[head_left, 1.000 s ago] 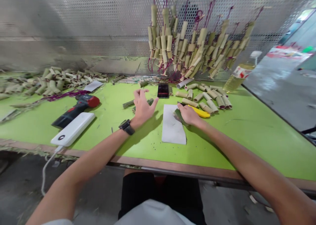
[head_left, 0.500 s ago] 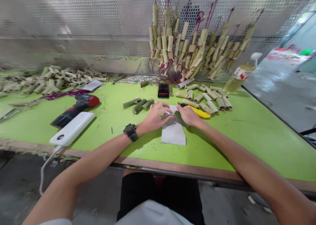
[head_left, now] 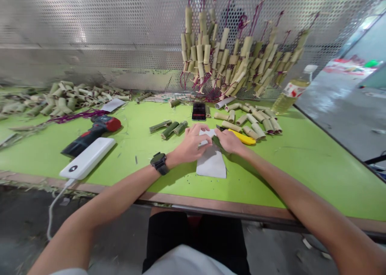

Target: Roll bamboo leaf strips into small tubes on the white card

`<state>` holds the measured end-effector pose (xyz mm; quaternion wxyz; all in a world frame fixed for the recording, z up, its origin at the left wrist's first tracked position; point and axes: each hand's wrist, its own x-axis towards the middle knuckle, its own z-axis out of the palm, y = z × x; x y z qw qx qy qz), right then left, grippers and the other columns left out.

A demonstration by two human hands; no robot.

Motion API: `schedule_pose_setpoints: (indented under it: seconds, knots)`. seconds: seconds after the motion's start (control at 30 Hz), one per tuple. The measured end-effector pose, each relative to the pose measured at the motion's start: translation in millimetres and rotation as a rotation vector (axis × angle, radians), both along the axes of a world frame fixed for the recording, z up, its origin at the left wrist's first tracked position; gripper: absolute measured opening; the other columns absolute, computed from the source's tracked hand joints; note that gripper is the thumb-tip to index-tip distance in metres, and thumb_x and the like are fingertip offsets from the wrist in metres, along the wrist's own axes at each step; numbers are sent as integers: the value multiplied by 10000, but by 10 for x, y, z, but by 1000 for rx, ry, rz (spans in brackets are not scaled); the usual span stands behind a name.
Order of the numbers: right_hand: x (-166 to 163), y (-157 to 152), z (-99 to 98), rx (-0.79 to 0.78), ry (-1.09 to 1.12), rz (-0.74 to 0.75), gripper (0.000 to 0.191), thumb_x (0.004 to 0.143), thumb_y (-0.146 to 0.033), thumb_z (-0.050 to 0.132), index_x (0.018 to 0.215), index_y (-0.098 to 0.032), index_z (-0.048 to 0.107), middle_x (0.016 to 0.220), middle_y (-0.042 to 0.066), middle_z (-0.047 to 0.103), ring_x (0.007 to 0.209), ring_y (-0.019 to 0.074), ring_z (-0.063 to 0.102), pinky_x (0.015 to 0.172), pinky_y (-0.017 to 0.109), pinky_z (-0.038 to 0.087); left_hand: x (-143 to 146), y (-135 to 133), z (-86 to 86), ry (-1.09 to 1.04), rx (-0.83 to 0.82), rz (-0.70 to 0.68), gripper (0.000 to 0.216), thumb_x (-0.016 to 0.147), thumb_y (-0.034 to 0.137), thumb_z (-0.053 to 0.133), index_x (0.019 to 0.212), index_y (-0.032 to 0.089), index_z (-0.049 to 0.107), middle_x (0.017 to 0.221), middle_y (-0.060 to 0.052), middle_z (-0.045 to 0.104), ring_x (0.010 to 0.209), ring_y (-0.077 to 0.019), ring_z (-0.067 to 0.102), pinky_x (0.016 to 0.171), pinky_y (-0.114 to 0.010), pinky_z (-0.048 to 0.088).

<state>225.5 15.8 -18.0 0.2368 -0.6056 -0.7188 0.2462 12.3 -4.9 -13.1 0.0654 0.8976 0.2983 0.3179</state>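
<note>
A short dark-green bamboo piece [head_left: 216, 140] is held in my right hand [head_left: 230, 141], tilted over a white sheet [head_left: 211, 165] on the table. My left hand [head_left: 192, 144], below a black wristwatch [head_left: 159, 163], reaches over the sheet's left side. Its fingers are curved and apart, with the tips close to the bamboo's end; whether they touch it is unclear. Just beyond my right hand lies a yellow-handled cutter knife [head_left: 245, 138], partly hidden by that hand. Several green bamboo pieces [head_left: 170, 130] rest left of the sheet.
A cordless drill [head_left: 93, 134] and a white power bank [head_left: 87, 157] with a cable lie left. A phone [head_left: 199, 111] stands ahead. Cut bamboo tubes [head_left: 257, 122] lie right, near a bottle of yellow liquid [head_left: 291, 92]. Strung bamboo [head_left: 229, 62] hangs against perforated metal [head_left: 105, 33].
My left fingers have shifted slightly over the sheet near the bamboo piece. My right hand still grips the piece in nearly the same place. The whole view has moved very slightly.
</note>
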Motion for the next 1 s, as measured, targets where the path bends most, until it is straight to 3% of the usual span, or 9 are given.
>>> schedule_pose_setpoints:
  seconds: [0.17,0.33,0.47,0.53,0.63,0.7,0.8,0.9,1.0]
  knots:
    - [-5,13,24,47,-67,-10,470,1032,-437,346,604,-254,418,536,46,472,595,205,449,608,347,270,25,-73,50,7,-68,-120,83,1013,250,644,953,221,693,1341,-110,530,1301,-301,494,1077,-527,407]
    - [-11,-10,40,-5,-49,-53,512,1048,-447,299,598,-248,437,601,72,554,625,209,504,619,342,302,52,-208,169,-88,-191,-243,108,1013,284,665,930,227,704,1294,-103,547,1306,-278,511,1135,-500,427]
    - [9,-13,37,3,-30,-11,443,1045,-400,322,649,-252,455,611,57,568,655,219,522,655,344,320,61,-181,185,-259,-443,-404,223,1011,398,681,880,219,703,1134,-92,609,1096,-235,629,1014,-437,531]
    - [18,-7,37,-2,-22,-4,427,1046,-389,330,652,-256,424,604,51,543,642,219,499,663,354,315,26,-39,130,-452,-544,-292,365,1014,534,645,842,212,654,1039,-70,635,927,-195,650,861,-386,573]
    - [19,-4,53,-29,-9,-17,458,1059,-405,331,625,-258,351,583,43,477,624,215,455,662,366,303,-78,248,19,-764,-513,139,499,1013,623,594,733,212,547,808,-17,602,755,-152,593,728,-313,540]
    - [15,-11,72,-46,-3,-34,480,1064,-412,334,610,-259,311,567,30,423,606,206,418,657,369,291,-151,387,-34,-801,-459,324,523,1039,601,555,689,215,511,714,-3,562,680,-141,555,683,-300,514]
    - [7,-30,104,-65,25,-23,494,1065,-407,340,594,-262,306,563,20,416,593,193,398,655,366,286,-201,420,-53,-628,-351,304,314,997,484,679,849,211,639,865,-27,652,781,-156,606,707,-302,522]
    - [1,-44,129,-81,65,-9,517,1064,-420,337,571,-264,322,559,24,459,593,190,426,652,359,293,-166,311,-43,-300,-198,82,261,968,434,733,1115,219,712,1123,-70,658,1019,-205,638,860,-362,556]
    - [3,-41,134,-62,60,-19,533,1056,-424,359,552,-262,299,529,3,417,584,180,417,646,353,289,-98,215,-59,-89,-87,-72,239,982,383,723,1160,223,725,1178,-82,632,1085,-226,635,959,-410,551]
